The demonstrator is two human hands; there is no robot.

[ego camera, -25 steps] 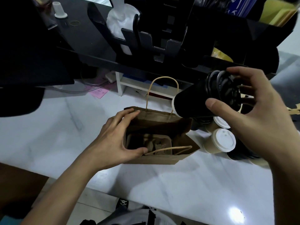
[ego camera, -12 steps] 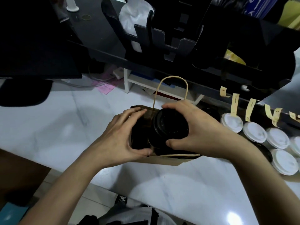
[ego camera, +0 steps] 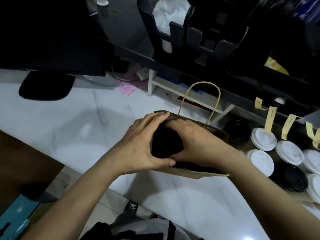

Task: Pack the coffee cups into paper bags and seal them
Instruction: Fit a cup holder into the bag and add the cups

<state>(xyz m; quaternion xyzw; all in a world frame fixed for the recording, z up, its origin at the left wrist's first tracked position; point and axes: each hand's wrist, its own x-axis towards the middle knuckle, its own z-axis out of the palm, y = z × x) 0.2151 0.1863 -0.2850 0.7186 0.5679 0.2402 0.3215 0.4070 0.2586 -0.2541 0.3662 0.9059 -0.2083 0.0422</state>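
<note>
A brown paper bag (ego camera: pixel 199 174) with twine handles stands open on the white marble counter. A black coffee cup (ego camera: pixel 167 144) with a black lid sits low inside its mouth. My left hand (ego camera: pixel 138 146) curves round the bag's left rim, thumb on the near edge. My right hand (ego camera: pixel 192 142) grips the cup from the right, fingers over its far side and thumb at the near side. The two thumbs almost touch. The bag's inside is dark and mostly hidden.
Several white-lidded cups (ego camera: pixel 263 141) and black-lidded cups (ego camera: pixel 294 179) crowd the counter at right, under yellow paper strips (ego camera: pixel 271 116). A black shelf unit (ego camera: pixel 199 42) overhangs the back. A dark pad (ego camera: pixel 45 87) lies far left. The counter edge (ego camera: pixel 97 186) runs diagonally near me.
My right hand carried the black cup from the upper right, turned it upright and lowered it into the bag. It now sits deeper than half a second ago. The left hand stayed on the rim.
</note>
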